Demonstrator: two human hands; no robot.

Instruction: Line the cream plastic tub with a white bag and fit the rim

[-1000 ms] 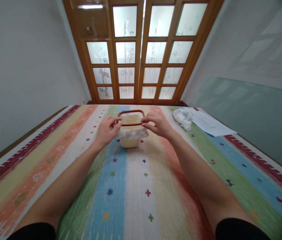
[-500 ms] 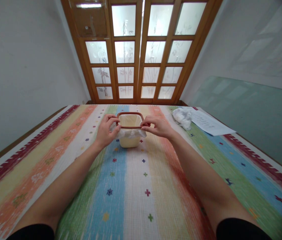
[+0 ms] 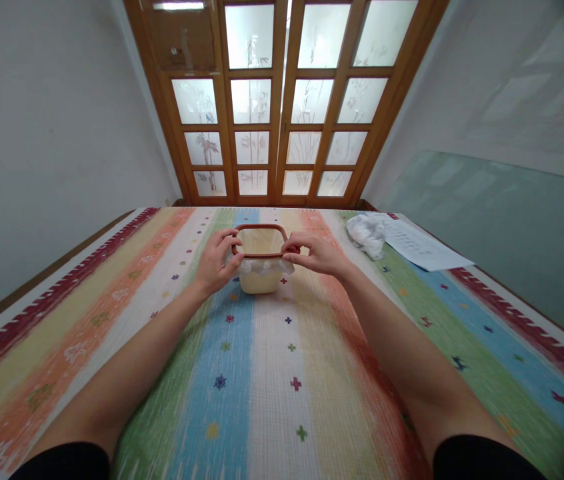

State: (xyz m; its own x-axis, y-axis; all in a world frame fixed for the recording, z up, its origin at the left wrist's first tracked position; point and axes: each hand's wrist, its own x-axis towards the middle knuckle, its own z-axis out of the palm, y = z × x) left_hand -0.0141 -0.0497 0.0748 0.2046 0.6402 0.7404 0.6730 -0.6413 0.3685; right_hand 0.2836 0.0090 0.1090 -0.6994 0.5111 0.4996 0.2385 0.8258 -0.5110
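A small cream bin (image 3: 259,283) stands upright on the striped cloth in front of me. A thin whitish plastic bag (image 3: 262,266) lines it and hangs over the outside of its top. Around the mouth runs a brown rim ring (image 3: 261,255). My left hand (image 3: 216,261) grips the ring's left side, thumb in front and fingers over the edge. On the opposite side, my right hand (image 3: 315,253) pinches the ring at its right front corner. The fingertips inside the mouth are partly hidden.
A crumpled white plastic bag (image 3: 367,235) lies at the back right, beside a printed paper sheet (image 3: 425,245). The striped tablecloth (image 3: 272,400) covers the table. A glass-like panel (image 3: 502,220) leans along the right wall, and paned wooden doors (image 3: 276,133) stand behind.
My left fingers have shifted slightly along the ring's left side, and less of the bag's overhang shows there. My right hand keeps nearly the same hold. The view has moved slightly.
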